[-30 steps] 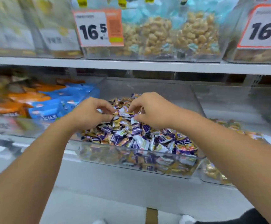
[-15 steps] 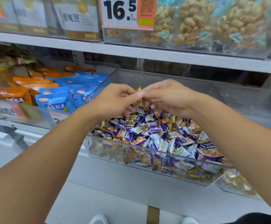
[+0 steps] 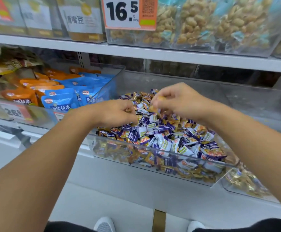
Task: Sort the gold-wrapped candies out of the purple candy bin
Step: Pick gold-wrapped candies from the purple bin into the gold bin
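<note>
A clear plastic bin on the lower shelf holds a heap of purple-and-white wrapped candies mixed with gold-wrapped ones. My left hand hovers over the heap's left side with fingers curled round a gold-wrapped candy that shows between them. My right hand is raised over the back of the heap and pinches gold-wrapped candies at its fingertips; they are blurred.
A second clear bin of gold-wrapped candies sits to the right, partly cut off. Blue and orange snack packs fill the bin to the left. The upper shelf edge carries bins of nuts and a 16.5 price tag.
The hands met above the heap half a second ago; now they are apart, the left lower over the candies, the right lifted with gold candy. The view shifted right and downward.
</note>
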Available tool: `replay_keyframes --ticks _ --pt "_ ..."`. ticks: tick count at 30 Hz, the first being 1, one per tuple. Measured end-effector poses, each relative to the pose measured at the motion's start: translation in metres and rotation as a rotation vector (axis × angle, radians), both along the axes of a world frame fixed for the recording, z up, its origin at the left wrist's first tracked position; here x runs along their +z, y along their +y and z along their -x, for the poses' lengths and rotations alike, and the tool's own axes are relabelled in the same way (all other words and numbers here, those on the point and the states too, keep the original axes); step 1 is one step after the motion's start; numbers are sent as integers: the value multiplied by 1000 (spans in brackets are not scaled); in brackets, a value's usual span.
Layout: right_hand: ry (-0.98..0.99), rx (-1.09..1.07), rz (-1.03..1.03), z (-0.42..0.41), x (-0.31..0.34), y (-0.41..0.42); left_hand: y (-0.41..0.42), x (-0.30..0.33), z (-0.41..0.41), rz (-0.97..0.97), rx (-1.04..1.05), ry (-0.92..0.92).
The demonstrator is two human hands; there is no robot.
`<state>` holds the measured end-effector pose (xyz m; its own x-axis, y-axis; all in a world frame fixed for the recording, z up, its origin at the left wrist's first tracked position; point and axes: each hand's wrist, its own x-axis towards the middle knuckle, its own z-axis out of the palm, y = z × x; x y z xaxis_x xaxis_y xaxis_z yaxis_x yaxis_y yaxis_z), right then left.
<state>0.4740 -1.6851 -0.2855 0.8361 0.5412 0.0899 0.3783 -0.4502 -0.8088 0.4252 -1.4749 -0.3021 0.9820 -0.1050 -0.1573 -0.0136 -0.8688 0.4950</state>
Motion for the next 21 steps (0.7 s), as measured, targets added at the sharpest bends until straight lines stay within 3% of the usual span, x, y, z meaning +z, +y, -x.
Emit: replay_keyframes --ticks 2,3,5,7,10,12,14,21 --pt "349 -151 -370 -4 8 -8 4 -4 0 -149 -39 -28" --pt "452 -213 -443 -6 9 -12 5 -6 -1 -189 -48 -47" --pt "475 -298 -284 -7 10 -21 6 -9 -4 -213 -76 -105" --pt "260 -327 79 -6 7 -30 2 -9 -7 -154 -69 -182" --pt "-94 -272 424 -3 6 -37 -11 -3 -8 184 76 -253" --pt "-110 -225 497 -3 3 -36 -20 2 -9 390 137 -233" --pt "-101 -170 546 -3 -2 -33 -29 6 -8 475 124 -198" --pt "29 -146 512 -4 -8 -28 -49 3 -15 565 93 -100"
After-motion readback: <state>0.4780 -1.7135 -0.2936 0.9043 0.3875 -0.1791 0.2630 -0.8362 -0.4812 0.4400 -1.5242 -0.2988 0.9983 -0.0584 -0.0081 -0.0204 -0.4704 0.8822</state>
